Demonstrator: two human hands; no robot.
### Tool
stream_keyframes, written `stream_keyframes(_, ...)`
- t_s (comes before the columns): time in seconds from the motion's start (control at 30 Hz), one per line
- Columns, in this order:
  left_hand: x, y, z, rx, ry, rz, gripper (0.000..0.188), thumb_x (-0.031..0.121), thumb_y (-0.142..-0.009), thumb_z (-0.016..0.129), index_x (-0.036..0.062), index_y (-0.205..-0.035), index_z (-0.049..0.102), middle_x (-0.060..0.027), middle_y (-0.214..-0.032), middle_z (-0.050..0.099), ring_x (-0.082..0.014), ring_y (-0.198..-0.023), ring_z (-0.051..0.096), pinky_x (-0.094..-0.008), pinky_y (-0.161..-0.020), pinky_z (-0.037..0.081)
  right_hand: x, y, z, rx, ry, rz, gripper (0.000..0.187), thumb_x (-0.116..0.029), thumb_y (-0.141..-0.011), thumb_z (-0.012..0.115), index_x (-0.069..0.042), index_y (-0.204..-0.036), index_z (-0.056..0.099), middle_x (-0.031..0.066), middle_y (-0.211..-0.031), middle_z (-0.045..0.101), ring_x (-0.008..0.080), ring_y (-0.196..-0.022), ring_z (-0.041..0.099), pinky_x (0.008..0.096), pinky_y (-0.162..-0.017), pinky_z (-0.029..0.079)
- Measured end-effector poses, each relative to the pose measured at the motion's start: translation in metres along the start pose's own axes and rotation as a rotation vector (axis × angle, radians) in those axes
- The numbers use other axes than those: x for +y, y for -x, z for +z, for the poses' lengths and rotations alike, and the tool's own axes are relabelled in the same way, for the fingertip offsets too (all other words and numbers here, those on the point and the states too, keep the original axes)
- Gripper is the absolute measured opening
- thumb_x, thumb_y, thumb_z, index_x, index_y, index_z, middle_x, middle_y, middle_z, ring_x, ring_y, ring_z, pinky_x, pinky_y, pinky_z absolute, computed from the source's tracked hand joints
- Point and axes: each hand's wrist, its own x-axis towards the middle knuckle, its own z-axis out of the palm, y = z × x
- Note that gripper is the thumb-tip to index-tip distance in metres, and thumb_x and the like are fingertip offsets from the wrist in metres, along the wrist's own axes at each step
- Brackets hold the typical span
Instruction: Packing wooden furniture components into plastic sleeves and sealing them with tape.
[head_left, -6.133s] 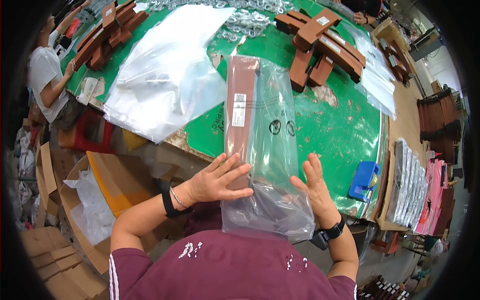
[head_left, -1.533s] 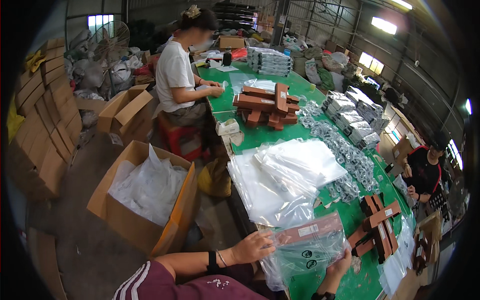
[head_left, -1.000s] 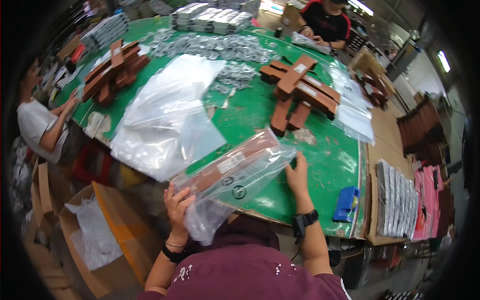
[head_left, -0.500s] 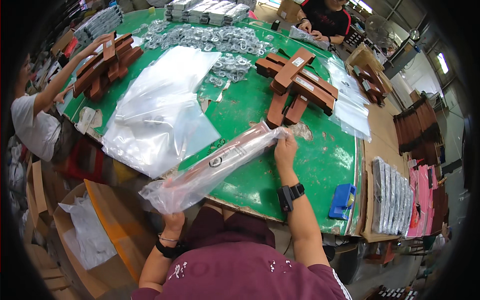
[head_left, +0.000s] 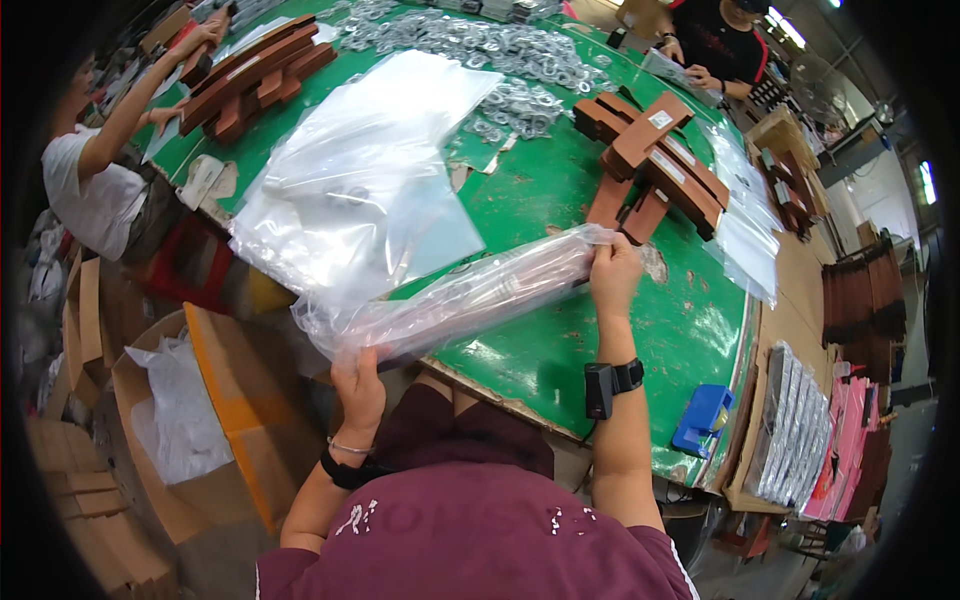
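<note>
A long reddish-brown bar in a clear plastic bag [head_left: 480, 297] stretches between my two hands, slanting up to the right over the table's near edge. My left hand [head_left: 358, 392] is closed on the bag's loose, crumpled left end. The fingers of my right hand [head_left: 615, 272] grip its right end, just below a stack of brown bars [head_left: 655, 165] with white labels. Farther left, a spread of flat clear plastic bags [head_left: 370, 160] lies on the green table [head_left: 540, 365]. The bar inside is blurred by the shiny film.
Metal rings [head_left: 500, 50] are heaped at the back. Left, a co-worker's hand [head_left: 205, 35] touches brown bars [head_left: 262, 75]; another person [head_left: 715, 45] works at the far right. A blue tape dispenser [head_left: 703, 418] stands near the right edge. An open carton [head_left: 235, 400] sits lower left.
My left hand has risen with its end of the bag, which now lies at a flatter slant. The printed mark no longer shows. The left co-worker's upper hand has moved farther back. My view has shifted.
</note>
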Motion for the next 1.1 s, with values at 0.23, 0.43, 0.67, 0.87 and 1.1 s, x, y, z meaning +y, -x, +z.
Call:
stream_keyframes(0.23, 0.008, -0.006, 0.003, 0.027, -0.221, 0.141, 0.029, 0.016, -0.099, 0.054, -0.0060, -0.116, 0.057, -0.0134, -0.106, 0.066, -0.0265, -0.097, 0.063, -0.0373, -0.088, 0.048, 0.007, -0.002, 0.009, 0.121, 0.177, -0.186, 0.019, -0.018, -0.095, 0.057, -0.003, -0.086, 0.065, 0.0175, -0.067, 0.062, 0.0331, -0.058, 0.060, 0.0416, -0.056, 0.045)
stream_keyframes(0.43, 0.000, -0.007, 0.000, 0.064, -0.317, 0.212, 0.080, 0.027, -0.093, 0.069, -0.0059, -0.145, 0.017, -0.0206, -0.127, 0.053, -0.0262, -0.116, 0.056, -0.0383, -0.100, 0.043, 0.003, 0.006, 0.006, 0.141, 0.166, -0.172, 0.015, -0.013, -0.095, 0.055, -0.004, -0.090, 0.066, 0.0155, -0.070, 0.064, 0.0298, -0.060, 0.062, 0.0411, -0.057, 0.046)
stream_keyframes(0.67, 0.005, -0.004, 0.010, 0.022, -0.302, 0.442, 0.087, 0.023, -0.086, 0.075, -0.0053, -0.146, 0.018, -0.0259, -0.115, 0.062, -0.0391, -0.104, 0.063, -0.0433, -0.094, 0.049, 0.018, 0.006, 0.006, 0.114, 0.263, -0.103, 0.014, -0.010, -0.094, 0.052, -0.005, -0.096, 0.065, 0.0143, -0.071, 0.064, 0.0286, -0.063, 0.063, 0.0399, -0.058, 0.046)
stream_keyframes(0.87, 0.011, -0.011, 0.003, -0.090, -0.537, 0.329, 0.043, 0.012, -0.086, 0.062, -0.0068, -0.124, 0.056, -0.0271, -0.111, 0.063, -0.0462, -0.104, 0.060, -0.0449, -0.093, 0.049, -0.041, 0.030, 0.000, 0.170, 0.219, -0.237, 0.040, -0.007, -0.086, 0.060, -0.004, -0.126, 0.055, 0.0203, -0.111, 0.062, 0.0352, -0.105, 0.059, 0.0439, -0.089, 0.045)
stream_keyframes(1.1, 0.012, -0.011, 0.016, -0.089, -0.352, 0.369, 0.040, 0.010, -0.087, 0.052, -0.0050, -0.123, 0.058, -0.0258, -0.118, 0.063, -0.0462, -0.110, 0.059, -0.0460, -0.098, 0.046, -0.169, 0.109, 0.003, -0.844, 0.043, -0.876, 0.064, -0.032, -0.077, 0.078, -0.005, -0.129, 0.052, 0.0127, -0.132, 0.054, 0.0329, -0.125, 0.049, 0.0471, -0.106, 0.035)
